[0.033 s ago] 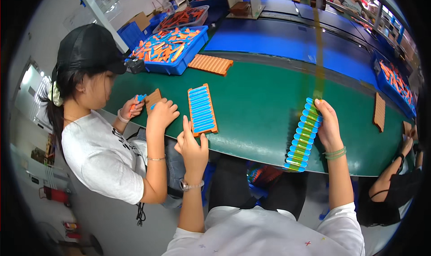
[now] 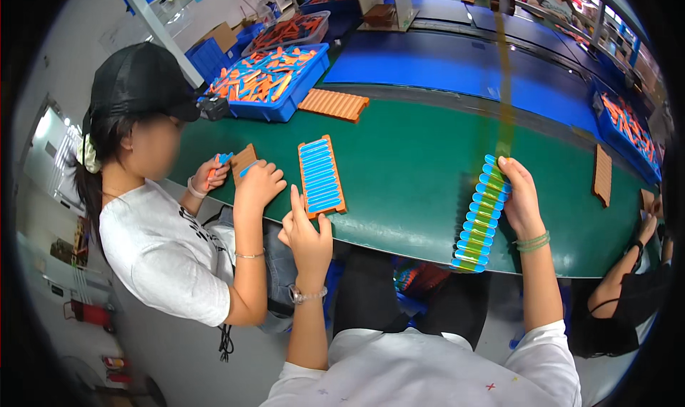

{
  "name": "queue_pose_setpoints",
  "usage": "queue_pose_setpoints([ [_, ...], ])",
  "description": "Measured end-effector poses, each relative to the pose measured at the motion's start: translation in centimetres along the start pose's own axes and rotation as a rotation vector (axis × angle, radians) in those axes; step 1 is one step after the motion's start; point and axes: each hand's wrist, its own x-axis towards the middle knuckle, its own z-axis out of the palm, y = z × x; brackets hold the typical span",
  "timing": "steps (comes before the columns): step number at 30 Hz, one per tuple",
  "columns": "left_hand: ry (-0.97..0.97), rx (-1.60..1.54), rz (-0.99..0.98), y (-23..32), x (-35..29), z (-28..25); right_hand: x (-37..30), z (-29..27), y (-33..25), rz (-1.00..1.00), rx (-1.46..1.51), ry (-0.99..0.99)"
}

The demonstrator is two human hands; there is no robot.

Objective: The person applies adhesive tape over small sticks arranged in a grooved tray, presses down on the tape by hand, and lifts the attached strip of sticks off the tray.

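Note:
My right hand (image 2: 522,196) pinches the upper end of a row of blue rounded flat sticks (image 2: 479,218), bound side by side by see-through yellow tape. From that end the tape (image 2: 506,86) stretches up to a holder at the far side. The row slants over the green table, its lower end at the near edge. My left hand (image 2: 307,239) is open at the near end of an orange grooved tray (image 2: 340,193) filled with blue sticks. Its index finger points along the tray's left side, and the thumb is spread near the lower right corner.
A person at my left handles sticks (image 2: 221,158) over another tray (image 2: 243,161). Grooved trays lie at the back (image 2: 334,104) and right (image 2: 603,176). Blue bins of orange and blue sticks stand at far left (image 2: 303,86) and right (image 2: 628,144). Beyond runs a blue belt (image 2: 428,68).

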Motion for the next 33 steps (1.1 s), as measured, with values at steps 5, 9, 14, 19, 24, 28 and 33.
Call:
queue_pose_setpoints([
  [5,0.079,0.028,-0.016,0.5,-0.3,0.8,-0.1,-0.4,0.4,0.006,-0.024,0.008],
  [9,0.044,-0.039,0.046,2.1,-2.0,0.9,-0.5,-0.4,0.5,-0.005,0.014,0.024],
  [14,-0.096,-0.084,0.108,4.9,-4.4,1.0,-0.2,-0.4,-0.1,-0.040,0.009,-0.037],
  [19,-0.158,-0.168,0.232,7.4,-5.4,2.2,-0.5,-1.3,-0.8,-0.089,0.084,-0.081],
  [24,-0.266,-0.226,0.329,10.7,-6.4,3.6,-2.7,-2.9,-2.2,-0.070,0.106,0.026],
  [28,-0.346,-0.299,0.422,12.4,-7.2,4.4,-4.8,-3.8,-1.8,-0.089,0.083,0.026],
  [33,-0.481,-0.275,0.451,13.8,-6.5,3.3,-10.9,-2.7,0.8,-0.021,0.083,0.085],
])
